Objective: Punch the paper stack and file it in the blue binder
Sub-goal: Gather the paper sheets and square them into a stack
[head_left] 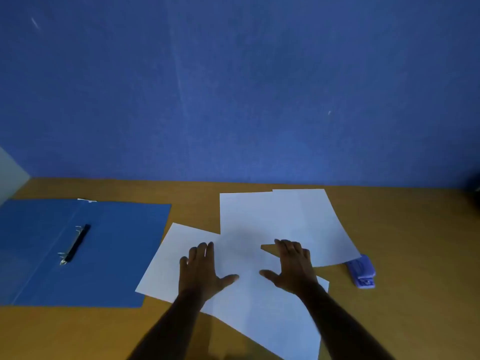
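Observation:
Several white paper sheets [259,219] lie loosely spread and overlapping across the middle of the wooden desk [415,229]. My left hand [202,271] rests flat on the left sheets, fingers apart. My right hand [292,266] rests flat on the sheets to the right, fingers apart, holding nothing. The blue binder [109,255] lies open on the left, its black metal clip bar [76,244] showing near the spine. A small blue hole punch [362,272] sits at the right, partly tucked under the edge of one sheet.
A blue wall [233,87] rises right behind the desk's far edge. A pale panel [10,172] stands at the far left. A dark object shows at the right frame edge.

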